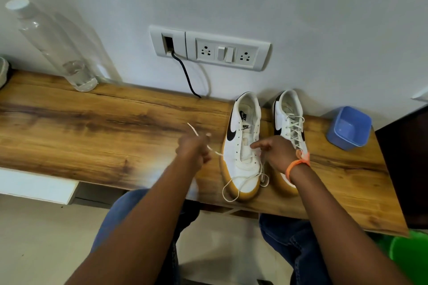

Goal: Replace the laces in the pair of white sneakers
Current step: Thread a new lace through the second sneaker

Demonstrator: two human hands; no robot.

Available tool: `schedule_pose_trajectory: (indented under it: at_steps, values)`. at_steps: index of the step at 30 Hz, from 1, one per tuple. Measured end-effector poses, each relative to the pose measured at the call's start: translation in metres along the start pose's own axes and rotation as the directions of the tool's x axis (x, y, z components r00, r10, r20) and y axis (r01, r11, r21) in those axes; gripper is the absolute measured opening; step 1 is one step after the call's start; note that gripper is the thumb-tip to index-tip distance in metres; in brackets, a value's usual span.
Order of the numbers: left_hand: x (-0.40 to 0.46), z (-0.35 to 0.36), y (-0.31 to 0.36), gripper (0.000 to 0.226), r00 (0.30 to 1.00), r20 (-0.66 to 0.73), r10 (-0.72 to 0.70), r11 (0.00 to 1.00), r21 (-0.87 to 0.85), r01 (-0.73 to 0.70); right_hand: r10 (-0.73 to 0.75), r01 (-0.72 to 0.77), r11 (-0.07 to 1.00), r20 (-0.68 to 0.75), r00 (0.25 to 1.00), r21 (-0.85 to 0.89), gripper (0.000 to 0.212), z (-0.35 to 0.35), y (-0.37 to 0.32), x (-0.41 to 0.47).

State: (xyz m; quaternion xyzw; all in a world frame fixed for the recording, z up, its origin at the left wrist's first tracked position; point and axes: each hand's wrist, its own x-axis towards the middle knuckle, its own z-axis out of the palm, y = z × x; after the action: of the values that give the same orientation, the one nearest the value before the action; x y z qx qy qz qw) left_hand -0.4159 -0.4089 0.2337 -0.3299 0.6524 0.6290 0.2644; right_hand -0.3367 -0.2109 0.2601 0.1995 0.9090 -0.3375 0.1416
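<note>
Wooden brown surface [92, 127] fills the middle, with two white gum-soled sneakers [243, 146] at right. Left hand [193, 149] pinches the thin white lace [196, 133]; right hand [278, 152] presses the shoe. Pull slowly and straight.

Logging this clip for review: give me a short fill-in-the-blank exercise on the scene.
1. The left hand pinches a white ____ pulled out to the side.
2. The right hand rests on the sneaker that is mostly ____.
3. The other sneaker is still ____.
4. The blue container stands to the ____ of the sneakers.

Missing words: lace; unlaced; laced; right
</note>
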Motion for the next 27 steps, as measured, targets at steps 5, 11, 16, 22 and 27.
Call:
schedule_pose_trajectory:
  at_steps: [5, 11, 16, 22, 27]
  values:
    - [-0.04, 0.036, -0.053, 0.038, 0.959, 0.19, -0.212, 0.977, 0.078, 0.2, -0.058, 0.058, 0.997, -0.013, 0.998, -0.056, 0.028, 0.002, 0.012, 0.005]
    - [-0.036, 0.041, -0.069, 0.043, 0.99, 0.047, -0.136, 0.99, -0.028, 0.137, -0.283, 0.284, 0.928, 0.041, 0.958, -0.243, 0.033, -0.002, 0.004, 0.02]
    - [-0.025, 0.045, -0.072, 0.028, 0.985, -0.045, 0.169, 0.985, 0.042, -0.167, -0.293, 0.344, 0.86, 0.188, 0.938, -0.376, 0.034, 0.006, 0.01, 0.031]
    - [0.003, 0.023, -0.022, 0.027, 0.932, -0.211, 0.294, 0.946, -0.076, -0.315, -0.318, 0.358, 0.867, 0.168, 0.933, -0.346, 0.035, 0.003, 0.009, 0.029]
    - [0.036, -0.02, 0.041, 0.03, 0.815, -0.334, 0.473, 0.879, 0.109, -0.465, -0.334, 0.368, 0.884, 0.163, 0.929, -0.287, 0.033, -0.001, 0.014, 0.033]
